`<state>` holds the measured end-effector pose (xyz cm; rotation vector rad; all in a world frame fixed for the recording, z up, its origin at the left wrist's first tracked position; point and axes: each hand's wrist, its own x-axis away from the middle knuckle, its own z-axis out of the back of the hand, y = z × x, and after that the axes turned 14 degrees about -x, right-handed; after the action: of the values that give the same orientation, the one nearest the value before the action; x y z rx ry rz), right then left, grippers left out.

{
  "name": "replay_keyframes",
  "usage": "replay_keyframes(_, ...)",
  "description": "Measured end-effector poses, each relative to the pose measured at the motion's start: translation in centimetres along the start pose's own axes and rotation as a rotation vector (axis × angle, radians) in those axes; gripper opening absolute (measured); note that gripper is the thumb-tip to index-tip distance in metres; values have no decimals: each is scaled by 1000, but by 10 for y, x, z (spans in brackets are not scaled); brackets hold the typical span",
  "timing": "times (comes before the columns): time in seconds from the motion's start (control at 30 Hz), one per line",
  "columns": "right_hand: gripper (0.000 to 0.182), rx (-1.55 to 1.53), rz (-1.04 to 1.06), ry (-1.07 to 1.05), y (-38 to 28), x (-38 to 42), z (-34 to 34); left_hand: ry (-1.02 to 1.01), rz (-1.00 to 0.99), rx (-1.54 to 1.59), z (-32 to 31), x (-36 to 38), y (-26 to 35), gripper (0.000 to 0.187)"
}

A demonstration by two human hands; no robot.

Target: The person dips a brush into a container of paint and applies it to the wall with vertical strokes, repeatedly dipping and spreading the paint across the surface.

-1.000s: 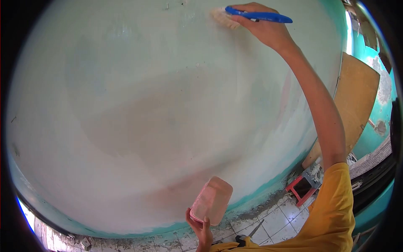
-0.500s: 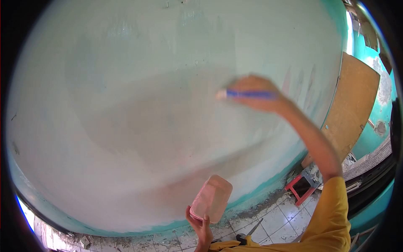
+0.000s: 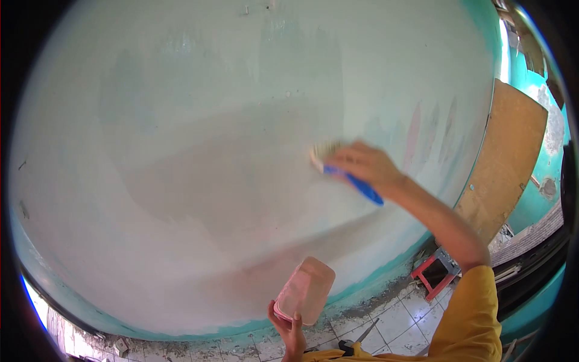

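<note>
My right hand [image 3: 368, 166] grips a paintbrush [image 3: 362, 188] with a blue handle and pale bristles, slightly blurred. Its bristles point up and left, right at the wall [image 3: 241, 151], which carries uneven damp-looking patches of pale paint over turquoise. Low in the view, my left hand [image 3: 291, 332] is closed round the lower end of a pink plastic tub [image 3: 306, 289], thumb over the near rim. The tub is tilted, and its inside looks pinkish and smeared.
A red and grey step stool [image 3: 435, 271] stands on the dirty white floor tiles [image 3: 395, 326] by the wall's foot. To the right leans a brown wooden board [image 3: 506, 157]. A dark-handled blade-like tool [image 3: 362, 335] shows near my yellow shirt [image 3: 473, 320].
My right hand has moved down a little, and the brush has turned so its bristles point up and its handle slopes down right. My left hand still holds the tub.
</note>
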<state>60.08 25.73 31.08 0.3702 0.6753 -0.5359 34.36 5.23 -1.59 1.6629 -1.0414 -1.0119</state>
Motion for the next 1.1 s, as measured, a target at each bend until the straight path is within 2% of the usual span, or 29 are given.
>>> replay_keyframes(0.03,29,4,4,-1,-4,7,-1,11,7,7,1,0,0,101)
replay_keyframes(0.1,28,-156,-83,-203,-9,17,-3,18,18,10,3,1,-1,101)
replay_keyframes(0.13,28,-155,-86,-202,-4,9,4,17,16,13,2,0,-3,100)
replay_keyframes(0.2,33,-86,157,-68,19,-25,31,10,20,15,1,0,-3,100)
replay_keyframes(0.27,27,50,65,5,55,-71,54,-1,33,18,-2,0,-1,101)
replay_keyframes(0.4,28,129,13,443,50,-142,125,-7,34,24,-6,1,-3,101)
replay_keyframes(0.53,26,307,54,544,51,-137,122,-13,46,26,-5,2,-4,101)
replay_keyframes(0.6,23,261,140,448,52,-93,75,-12,46,29,-4,1,-2,101)
replay_keyframes(0.73,21,-64,36,198,14,10,-6,4,37,9,2,-1,-1,101)
replay_keyframes(0.77,21,-62,38,194,7,22,-9,12,27,2,3,-1,-2,101)
replay_keyframes(0.83,23,-181,-150,-118,-3,36,-10,17,35,5,2,-1,-1,102)
replay_keyframes(0.87,23,-179,-153,-114,4,32,-5,21,39,4,2,-2,0,102)
replay_keyframes(0.93,26,-245,-6,25,32,5,21,14,33,-7,2,-4,-1,102)
replay_keyframes(1.0,24,-112,-270,-79,42,-52,69,8,35,-20,2,-1,-5,102)
replay_keyframes(1.07,24,91,12,432,73,-90,110,-5,30,-24,1,-1,-8,101)
replay_keyframes(1.1,24,89,9,432,71,-94,115,-5,32,-27,-1,-1,-5,101)
